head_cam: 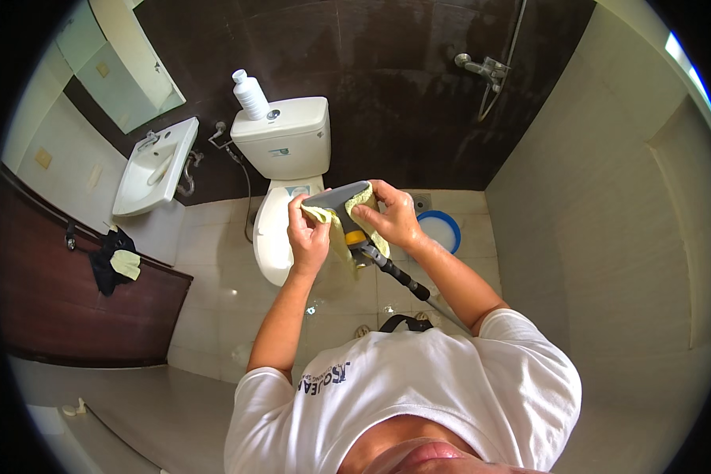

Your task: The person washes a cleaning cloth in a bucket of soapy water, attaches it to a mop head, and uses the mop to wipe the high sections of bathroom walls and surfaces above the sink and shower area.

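A grey flat mop head (339, 202) with a yellow neck is raised between my hands, tilted. Yellow-green cloth (367, 222) is folded over its two ends and hangs down below it. My left hand (309, 237) pinches the cloth at the left end, thumb in front. At the other end, my right hand (397, 214) grips the cloth against the head. A silver pole with black grips (406, 278) runs from the head down to the right, passing under my right forearm. The cloth hides part of the head's underside.
Ahead stand a white toilet (272, 237) and a white bottle (250, 95) on its cistern. A blue-rimmed basin (457, 231) of whitish liquid sits on the wet tiled floor (207, 308). Left are a washbasin (160, 166) and a door (47, 296) with a dark cloth item (103, 266).
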{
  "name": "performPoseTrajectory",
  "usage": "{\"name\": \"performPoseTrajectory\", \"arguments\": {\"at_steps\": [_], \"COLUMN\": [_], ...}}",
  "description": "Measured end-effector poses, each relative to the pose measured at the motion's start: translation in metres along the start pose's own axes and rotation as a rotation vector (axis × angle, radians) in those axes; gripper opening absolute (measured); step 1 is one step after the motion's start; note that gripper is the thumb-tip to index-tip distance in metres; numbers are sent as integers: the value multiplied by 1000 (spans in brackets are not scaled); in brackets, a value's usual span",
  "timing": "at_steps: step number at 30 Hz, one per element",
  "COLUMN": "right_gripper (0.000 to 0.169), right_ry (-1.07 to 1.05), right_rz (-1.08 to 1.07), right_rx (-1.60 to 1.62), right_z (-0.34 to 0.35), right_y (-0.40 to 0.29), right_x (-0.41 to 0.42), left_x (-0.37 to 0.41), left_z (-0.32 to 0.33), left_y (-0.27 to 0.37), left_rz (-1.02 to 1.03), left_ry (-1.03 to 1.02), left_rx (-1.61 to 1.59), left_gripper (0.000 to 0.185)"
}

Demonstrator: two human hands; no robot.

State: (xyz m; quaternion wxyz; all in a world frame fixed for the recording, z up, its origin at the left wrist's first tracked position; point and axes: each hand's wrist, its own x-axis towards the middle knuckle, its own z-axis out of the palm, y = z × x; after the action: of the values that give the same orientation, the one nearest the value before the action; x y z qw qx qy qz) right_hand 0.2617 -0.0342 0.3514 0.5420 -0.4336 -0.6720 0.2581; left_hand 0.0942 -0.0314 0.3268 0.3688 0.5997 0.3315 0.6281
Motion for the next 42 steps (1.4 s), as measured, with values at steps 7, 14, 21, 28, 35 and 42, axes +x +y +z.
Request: {"name": "performPoseTrajectory", "arguments": {"at_steps": [7, 14, 21, 28, 35, 42], "right_gripper": [28, 25, 24, 19, 21, 23], "right_ry": [107, 298, 187, 374, 329, 350], "right_rz": [72, -123, -266, -230, -258, -235], "right_rx": [33, -151, -194, 204, 245, 310], "right_z": [7, 22, 9, -37, -69, -87], "right_y": [-2, -20, -54, -76, -106, -113], "right_x": [15, 35, 66, 129, 135, 123], "left_x": [10, 30, 44, -12, -12, -16], "left_z": [14, 6, -15, -26, 8, 36], "left_y": [10, 25, 17, -86, -85, -75], "left_rz": [26, 41, 372, -221, -357, -150], "left_ry": [149, 58, -116, -77, -218, -351], "left_rx": [207, 51, -24, 1, 42, 156], "left_gripper": [38, 57, 76, 43, 43, 47]}}
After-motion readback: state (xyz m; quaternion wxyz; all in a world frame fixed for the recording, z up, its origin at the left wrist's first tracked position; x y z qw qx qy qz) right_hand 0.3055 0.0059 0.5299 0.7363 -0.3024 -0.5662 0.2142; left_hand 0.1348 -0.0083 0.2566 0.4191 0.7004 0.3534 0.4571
